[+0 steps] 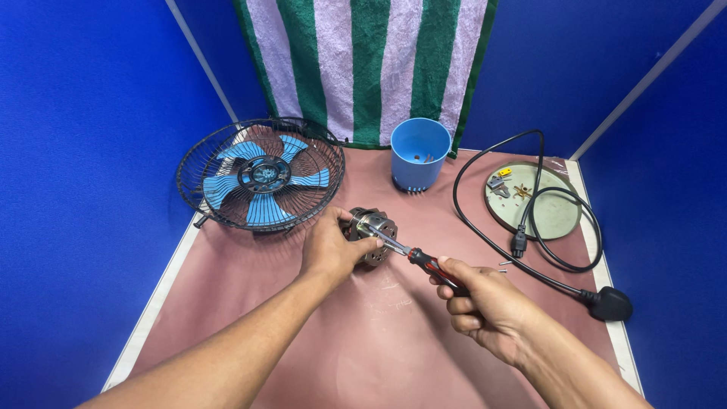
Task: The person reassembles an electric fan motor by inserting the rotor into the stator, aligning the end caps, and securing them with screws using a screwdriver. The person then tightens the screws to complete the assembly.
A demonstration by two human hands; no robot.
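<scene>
Two bare hands are at work over the dusty-pink mat [363, 356] covering the table, and everything loose has been pushed outward, leaving the middle free for the arms. Largest piece first: the round black wire fan cage with blue plastic blades [261, 176] lies flat at the far left, well clear of the elbows. Far right, the long black power cable [530, 220] loops across a pale round base plate [553, 216], plug end near the table edge. Between them at the back stands a blue plastic cup-shaped housing [419, 154], mouth up, a few small bits resting inside where they can't roll off. Now the centre: the small silvery metal fan motor [372, 229] sits on the mat, slotted casing showing, steadied so it won't turn. The left hand [332, 248] has its fingers curled closed round it from the near side. The right hand [485, 307] is wrapped tight round the red-and-black-handled screwdriver [424, 263], shaft angled up-left, tip meeting the motor's top.
</scene>
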